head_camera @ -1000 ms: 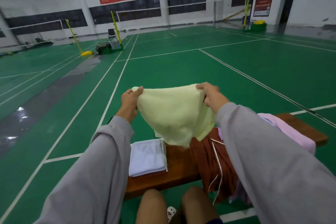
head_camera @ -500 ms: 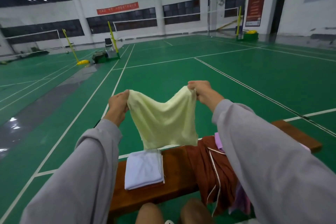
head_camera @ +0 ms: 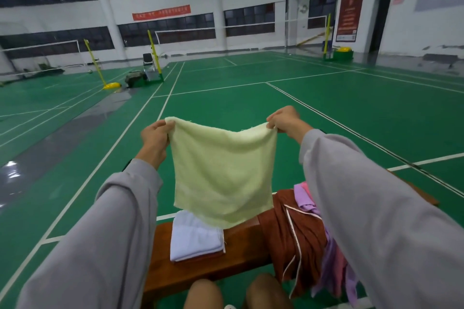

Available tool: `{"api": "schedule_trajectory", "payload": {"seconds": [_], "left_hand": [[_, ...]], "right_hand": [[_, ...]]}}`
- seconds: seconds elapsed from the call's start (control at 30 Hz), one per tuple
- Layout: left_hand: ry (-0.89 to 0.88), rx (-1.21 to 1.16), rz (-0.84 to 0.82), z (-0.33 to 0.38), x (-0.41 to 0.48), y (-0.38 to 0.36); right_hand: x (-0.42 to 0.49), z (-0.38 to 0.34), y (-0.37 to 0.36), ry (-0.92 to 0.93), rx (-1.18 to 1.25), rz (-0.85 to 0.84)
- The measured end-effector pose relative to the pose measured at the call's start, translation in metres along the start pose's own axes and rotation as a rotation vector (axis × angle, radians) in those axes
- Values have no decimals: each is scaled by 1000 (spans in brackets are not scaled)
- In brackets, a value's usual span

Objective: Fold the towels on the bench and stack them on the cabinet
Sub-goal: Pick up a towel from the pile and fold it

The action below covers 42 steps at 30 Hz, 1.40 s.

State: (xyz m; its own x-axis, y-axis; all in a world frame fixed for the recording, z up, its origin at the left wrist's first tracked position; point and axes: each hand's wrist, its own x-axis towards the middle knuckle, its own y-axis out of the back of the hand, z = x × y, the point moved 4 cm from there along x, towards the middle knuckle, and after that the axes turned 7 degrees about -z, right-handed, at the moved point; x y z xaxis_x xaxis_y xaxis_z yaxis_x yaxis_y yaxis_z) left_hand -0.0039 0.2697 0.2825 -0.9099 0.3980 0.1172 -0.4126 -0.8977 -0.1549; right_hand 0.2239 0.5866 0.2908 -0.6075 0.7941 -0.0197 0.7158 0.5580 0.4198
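Both hands are up above the bench (head_camera: 241,253), holding one pale yellow towel (head_camera: 222,173) spread out between them. The left hand (head_camera: 154,139) has its fingers curled in tight and pinches the top left corner, thumb on the near side. The right hand (head_camera: 286,121) does the same on the top right corner, knuckles bunched over the fabric. Neither hand touches anything but the towel.

The towel hangs pretty flat, with the top edge dipping a little in the middle. Its bottom edge dangles over the bench. From this angle it overlaps the far end of the folded white towel (head_camera: 195,238), and I can't tell if it actually brushes it.

That white towel lies flat on the left part of the bench, with a thin reddish-brown layer peeking out underneath. Just right of it on the bench, a rust-brown cloth (head_camera: 293,233) with white cord trim is heaped up and spills over the near edge. Further right there's a pink and lilac pile (head_camera: 305,195), mostly hidden behind the grey right sleeve (head_camera: 376,221). Two bare knees (head_camera: 203,293) show just in front of the bench.
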Motion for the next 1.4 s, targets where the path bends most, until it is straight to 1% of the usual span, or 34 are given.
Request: {"api": "schedule_trajectory", "payload": {"seconds": [0.1, 0.2, 0.27, 0.33, 0.43, 0.57, 0.67, 0.77, 0.9, 0.97, 1.03, 1.1, 1.2, 1.27, 1.33, 1.4], "left_hand": [[-54, 150, -4, 7, 0, 3], [-108, 343, -51, 17, -2, 12], [-168, 517, -84, 25, -6, 16], [-216, 696, -76, 33, -7, 19], [-251, 869, -55, 43, -9, 19], [-216, 871, -95, 48, -12, 16], [-161, 841, -197, 47, -13, 19], [-125, 651, -234, 47, -14, 19], [93, 349, -245, 34, -15, 17], [139, 278, -250, 28, -17, 15], [122, 272, -273, 25, -19, 16], [90, 296, -301, 22, -20, 19], [17, 408, -288, 22, -16, 25], [-18, 489, -323, 21, -12, 26], [-51, 649, -423, 21, -11, 24], [-117, 942, -541, 21, -11, 18]], "right_hand": [[-4, -12, 0, 75, -78, -60], [-10, -22, 1, 163, -299, -80], [-15, -26, 4, 230, -477, -36], [-16, -30, 9, 279, -636, 35], [-31, -42, 10, 356, -832, 96], [-40, -54, 9, 410, -988, 136], [-38, -56, 10, 412, -1030, 143], [-36, -54, 11, 420, -1060, 141], [-36, -51, 8, 419, -1090, 143], [-38, -51, 5, 421, -1122, 146], [-39, -50, 2, 430, -1156, 155], [-38, -48, 2, 425, -1181, 167], [-36, -43, -1, 410, -1197, 164], [-36, -40, -6, 416, -1213, 149], [-38, -37, -10, 438, -1234, 121], [-39, -35, -14, 461, -1261, 83]]}}
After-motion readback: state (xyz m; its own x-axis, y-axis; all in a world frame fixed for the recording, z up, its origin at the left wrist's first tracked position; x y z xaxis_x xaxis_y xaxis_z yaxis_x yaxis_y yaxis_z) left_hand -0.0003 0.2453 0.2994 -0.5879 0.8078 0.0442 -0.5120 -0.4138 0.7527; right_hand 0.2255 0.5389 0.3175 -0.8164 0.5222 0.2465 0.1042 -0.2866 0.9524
